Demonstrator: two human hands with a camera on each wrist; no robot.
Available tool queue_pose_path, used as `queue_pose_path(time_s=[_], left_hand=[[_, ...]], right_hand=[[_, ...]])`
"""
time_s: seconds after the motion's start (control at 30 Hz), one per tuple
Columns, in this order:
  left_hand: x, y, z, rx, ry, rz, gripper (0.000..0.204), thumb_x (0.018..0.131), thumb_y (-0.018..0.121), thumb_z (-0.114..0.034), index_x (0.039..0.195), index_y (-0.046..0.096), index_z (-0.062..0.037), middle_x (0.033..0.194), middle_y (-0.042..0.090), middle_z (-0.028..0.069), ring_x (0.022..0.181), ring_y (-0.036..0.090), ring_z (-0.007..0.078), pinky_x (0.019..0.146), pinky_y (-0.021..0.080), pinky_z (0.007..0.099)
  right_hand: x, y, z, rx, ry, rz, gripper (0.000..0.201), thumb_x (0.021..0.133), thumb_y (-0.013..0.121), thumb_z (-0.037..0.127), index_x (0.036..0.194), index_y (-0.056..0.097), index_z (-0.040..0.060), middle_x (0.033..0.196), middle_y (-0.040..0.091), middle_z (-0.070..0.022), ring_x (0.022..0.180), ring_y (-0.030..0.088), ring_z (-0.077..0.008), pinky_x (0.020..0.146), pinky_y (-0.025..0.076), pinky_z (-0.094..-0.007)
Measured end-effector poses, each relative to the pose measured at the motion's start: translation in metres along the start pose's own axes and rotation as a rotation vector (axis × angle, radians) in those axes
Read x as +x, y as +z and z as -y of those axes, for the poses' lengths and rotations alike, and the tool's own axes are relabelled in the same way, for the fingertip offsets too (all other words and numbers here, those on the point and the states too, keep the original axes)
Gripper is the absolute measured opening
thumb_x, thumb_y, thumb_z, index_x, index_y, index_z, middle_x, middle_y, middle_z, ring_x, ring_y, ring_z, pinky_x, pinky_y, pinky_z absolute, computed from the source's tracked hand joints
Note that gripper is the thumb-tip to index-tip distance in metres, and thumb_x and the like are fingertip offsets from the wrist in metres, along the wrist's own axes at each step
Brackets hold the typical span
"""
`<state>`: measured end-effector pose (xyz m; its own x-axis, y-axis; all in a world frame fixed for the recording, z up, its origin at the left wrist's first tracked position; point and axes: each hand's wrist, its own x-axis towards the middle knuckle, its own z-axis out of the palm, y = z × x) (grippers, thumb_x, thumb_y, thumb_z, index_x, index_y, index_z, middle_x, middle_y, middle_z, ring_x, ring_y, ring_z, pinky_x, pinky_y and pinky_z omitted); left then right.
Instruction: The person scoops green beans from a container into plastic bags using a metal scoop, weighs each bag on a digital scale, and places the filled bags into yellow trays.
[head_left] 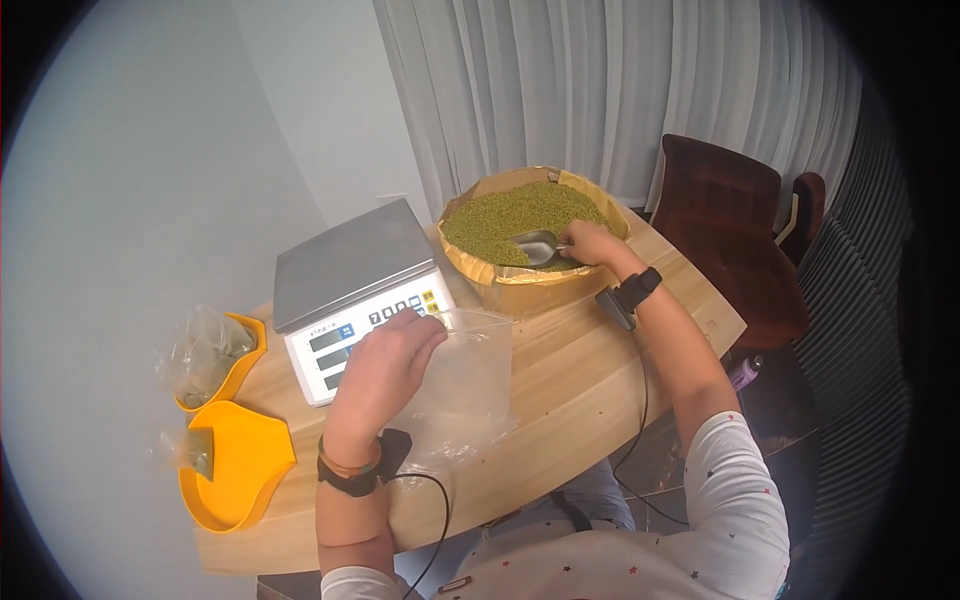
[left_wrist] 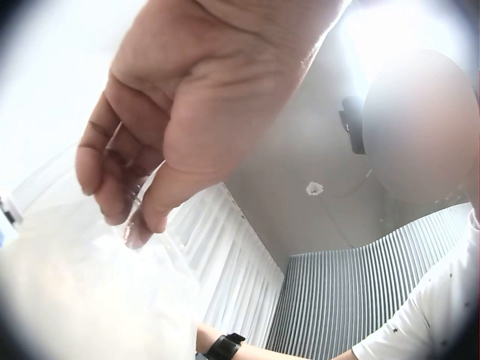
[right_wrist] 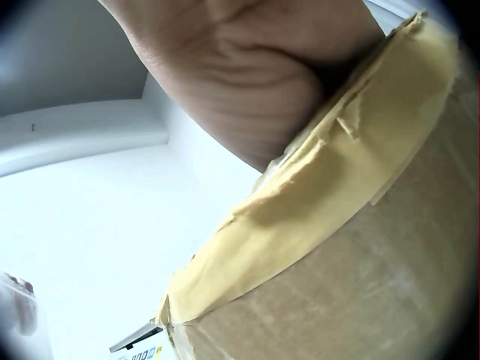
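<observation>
My left hand pinches the upper edge of a clear plastic bag, which hangs over the table in front of the scale; the left wrist view shows its thumb and fingers on the film. With my right hand I grip the handle of a metal scoop. The scoop's bowl lies in green grains that fill a round cardboard tub. In the right wrist view the tub's taped rim hides the fingers and scoop.
A digital scale with a grey platform stands left of the tub. At the table's left are a yellow scoop-shaped tray and a second yellow tray bearing filled clear bags. A brown chair stands beyond the table's right edge.
</observation>
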<state>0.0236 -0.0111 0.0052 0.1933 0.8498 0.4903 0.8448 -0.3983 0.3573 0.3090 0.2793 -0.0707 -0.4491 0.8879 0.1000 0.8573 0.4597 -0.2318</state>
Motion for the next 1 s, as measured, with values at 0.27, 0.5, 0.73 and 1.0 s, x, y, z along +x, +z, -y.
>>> queue_pose_path(time_s=[0.27, 0.5, 0.73, 1.0], left_hand=[[0.002, 0.001, 0.005, -0.033, 0.000, -0.023, 0.011, 0.091, 0.067, -0.010, 0.096, 0.068, -0.0004, 0.089, 0.063, 0.0139, 0.080, 0.061, 0.0331, 0.070, 0.049, 0.0389], [0.004, 0.005, 0.013, -0.015, -0.003, -0.005, 0.012, 0.092, 0.066, -0.011, 0.096, 0.066, 0.0000, 0.089, 0.062, 0.0139, 0.084, 0.061, 0.0331, 0.072, 0.049, 0.0385], [0.007, 0.012, 0.024, -0.082, 0.049, 0.004, 0.012, 0.092, 0.065, -0.010, 0.095, 0.066, 0.0009, 0.092, 0.062, 0.0148, 0.085, 0.061, 0.0348, 0.074, 0.049, 0.0404], [0.004, 0.015, 0.033, -0.070, 0.097, 0.117, 0.009, 0.093, 0.063, -0.010, 0.095, 0.065, -0.0014, 0.097, 0.064, 0.0125, 0.093, 0.061, 0.0336, 0.081, 0.050, 0.0407]], right_hand=[[-0.008, -0.016, -0.039, 0.290, -0.020, -0.109, 0.023, 0.090, 0.072, 0.020, 0.108, 0.073, 0.0065, 0.095, 0.073, -0.0145, 0.087, 0.070, -0.0307, 0.076, 0.050, -0.0384], [-0.027, -0.027, -0.038, 0.518, -0.013, -0.177, 0.020, 0.094, 0.066, 0.012, 0.111, 0.071, 0.0027, 0.091, 0.070, -0.0083, 0.086, 0.061, -0.0170, 0.080, 0.047, -0.0308], [-0.044, -0.042, -0.020, 0.673, 0.010, -0.115, 0.019, 0.096, 0.064, 0.008, 0.108, 0.069, -0.0059, 0.090, 0.066, -0.0026, 0.085, 0.057, -0.0130, 0.080, 0.046, -0.0294], [-0.069, -0.080, 0.024, 0.682, -0.185, 0.000, 0.024, 0.096, 0.066, 0.009, 0.114, 0.067, -0.0058, 0.092, 0.067, -0.0024, 0.089, 0.057, -0.0114, 0.084, 0.047, -0.0288]])
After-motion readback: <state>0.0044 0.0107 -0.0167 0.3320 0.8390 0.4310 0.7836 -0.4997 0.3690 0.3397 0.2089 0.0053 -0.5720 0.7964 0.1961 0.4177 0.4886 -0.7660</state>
